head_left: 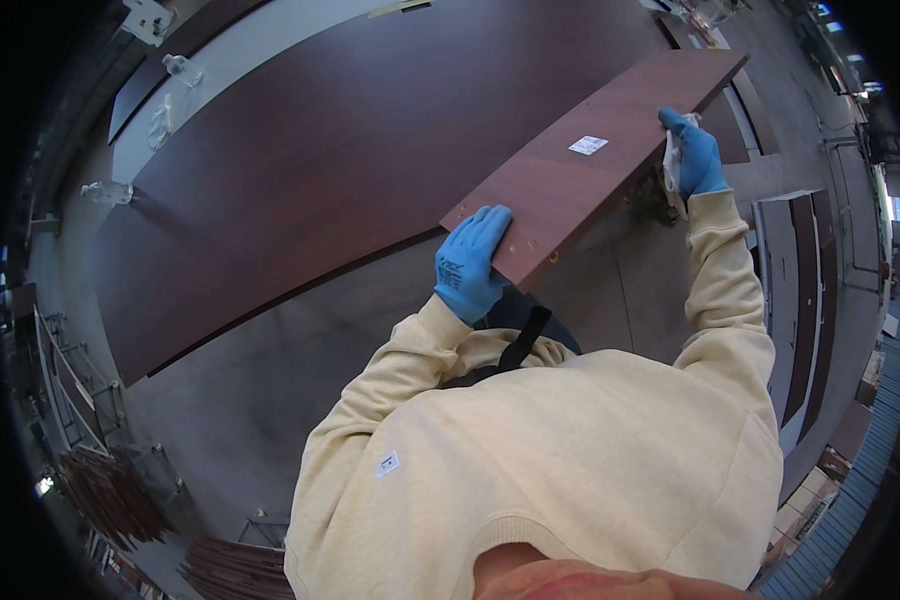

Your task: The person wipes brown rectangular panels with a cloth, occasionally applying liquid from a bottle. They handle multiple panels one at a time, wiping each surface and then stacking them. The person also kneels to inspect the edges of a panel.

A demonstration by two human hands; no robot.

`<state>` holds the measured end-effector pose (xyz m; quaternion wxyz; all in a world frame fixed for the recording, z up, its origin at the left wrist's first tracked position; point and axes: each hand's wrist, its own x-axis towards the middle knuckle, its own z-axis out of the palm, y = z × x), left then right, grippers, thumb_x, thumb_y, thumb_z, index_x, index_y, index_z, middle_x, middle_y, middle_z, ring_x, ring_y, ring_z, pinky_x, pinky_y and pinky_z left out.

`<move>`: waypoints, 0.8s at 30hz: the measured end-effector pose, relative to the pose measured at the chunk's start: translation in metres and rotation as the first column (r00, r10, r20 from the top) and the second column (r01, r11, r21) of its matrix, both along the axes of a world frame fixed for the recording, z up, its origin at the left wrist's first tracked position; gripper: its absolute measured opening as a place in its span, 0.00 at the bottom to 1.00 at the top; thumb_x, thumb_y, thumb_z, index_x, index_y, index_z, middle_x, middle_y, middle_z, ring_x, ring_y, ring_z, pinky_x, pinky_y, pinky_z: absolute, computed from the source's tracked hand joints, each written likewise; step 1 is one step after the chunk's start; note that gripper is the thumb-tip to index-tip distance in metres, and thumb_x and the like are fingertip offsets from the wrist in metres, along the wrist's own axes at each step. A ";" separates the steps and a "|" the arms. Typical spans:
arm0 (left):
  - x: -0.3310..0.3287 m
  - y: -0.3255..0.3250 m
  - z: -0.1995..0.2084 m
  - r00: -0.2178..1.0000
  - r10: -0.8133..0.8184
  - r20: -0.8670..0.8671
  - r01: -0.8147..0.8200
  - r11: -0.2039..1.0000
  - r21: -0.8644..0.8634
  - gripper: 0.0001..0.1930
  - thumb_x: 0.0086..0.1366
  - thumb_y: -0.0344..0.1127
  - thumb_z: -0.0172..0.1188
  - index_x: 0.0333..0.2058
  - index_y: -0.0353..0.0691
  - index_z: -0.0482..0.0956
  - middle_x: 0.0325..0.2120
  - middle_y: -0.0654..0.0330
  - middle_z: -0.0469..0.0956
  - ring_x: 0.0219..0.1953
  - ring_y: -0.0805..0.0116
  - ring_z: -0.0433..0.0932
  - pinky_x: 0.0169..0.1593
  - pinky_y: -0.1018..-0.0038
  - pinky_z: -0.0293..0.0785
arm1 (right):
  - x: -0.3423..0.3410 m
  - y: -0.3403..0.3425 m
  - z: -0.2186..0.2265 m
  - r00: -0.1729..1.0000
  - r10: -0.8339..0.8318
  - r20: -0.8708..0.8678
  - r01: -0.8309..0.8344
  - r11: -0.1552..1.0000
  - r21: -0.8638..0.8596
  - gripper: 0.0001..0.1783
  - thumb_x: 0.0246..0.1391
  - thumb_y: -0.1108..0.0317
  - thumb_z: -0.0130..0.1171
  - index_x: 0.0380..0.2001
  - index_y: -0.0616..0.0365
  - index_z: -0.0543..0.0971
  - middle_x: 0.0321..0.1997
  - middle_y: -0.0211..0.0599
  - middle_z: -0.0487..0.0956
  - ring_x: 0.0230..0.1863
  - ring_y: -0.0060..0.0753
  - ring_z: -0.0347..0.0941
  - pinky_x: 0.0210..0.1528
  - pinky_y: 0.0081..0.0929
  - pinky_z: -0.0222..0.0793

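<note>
A long reddish-brown board [550, 185] with a white label on its face is held at a slant in front of me. My blue-gloved left hand [470, 260] grips its near left end, beside a few small holes. Farther along, my blue-gloved right hand [700, 155] is closed at the board's right long edge, with a white cloth [673, 170] between the fingers and that edge. Beyond the board lies a large dark brown panel [370, 150] with a curved-looking outline. Whether the board's far end touches anything is unclear.
Clear bottles [182, 69] stand along the far left side of the panel, with another bottle [108, 192] nearer its left edge. Brown boards [115, 490] are stacked at lower left. More panels [805, 300] are at my right, near shelving along the wall.
</note>
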<state>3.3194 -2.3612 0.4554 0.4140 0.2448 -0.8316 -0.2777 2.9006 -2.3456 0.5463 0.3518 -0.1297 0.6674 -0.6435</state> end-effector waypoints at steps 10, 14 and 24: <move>-0.016 -0.145 -0.011 0.850 0.424 -0.313 -0.007 0.604 0.797 0.21 0.68 0.34 0.75 0.56 0.34 0.81 0.47 0.58 0.86 0.45 0.70 0.84 0.51 0.71 0.82 | -0.014 -0.129 0.023 0.976 -0.048 -0.214 0.003 0.979 -0.205 0.15 0.62 0.58 0.72 0.46 0.57 0.86 0.39 0.27 0.83 0.36 0.23 0.78 0.40 0.26 0.77; -0.013 -0.207 -0.045 0.828 0.534 -0.173 0.034 0.260 0.965 0.23 0.66 0.37 0.78 0.55 0.35 0.81 0.46 0.60 0.85 0.44 0.69 0.83 0.50 0.70 0.82 | -0.049 -0.187 -0.045 0.765 -0.168 -0.622 0.039 0.976 -0.217 0.19 0.63 0.57 0.71 0.50 0.58 0.83 0.39 0.35 0.86 0.37 0.31 0.83 0.42 0.34 0.81; -0.022 -0.264 -0.096 0.835 0.550 -0.002 -0.004 0.010 1.000 0.24 0.68 0.37 0.74 0.59 0.39 0.79 0.55 0.60 0.82 0.55 0.62 0.82 0.60 0.62 0.81 | 0.027 -0.298 -0.136 0.128 0.296 -0.947 -0.530 0.827 0.187 0.15 0.60 0.65 0.68 0.49 0.57 0.82 0.45 0.54 0.85 0.46 0.59 0.83 0.47 0.45 0.80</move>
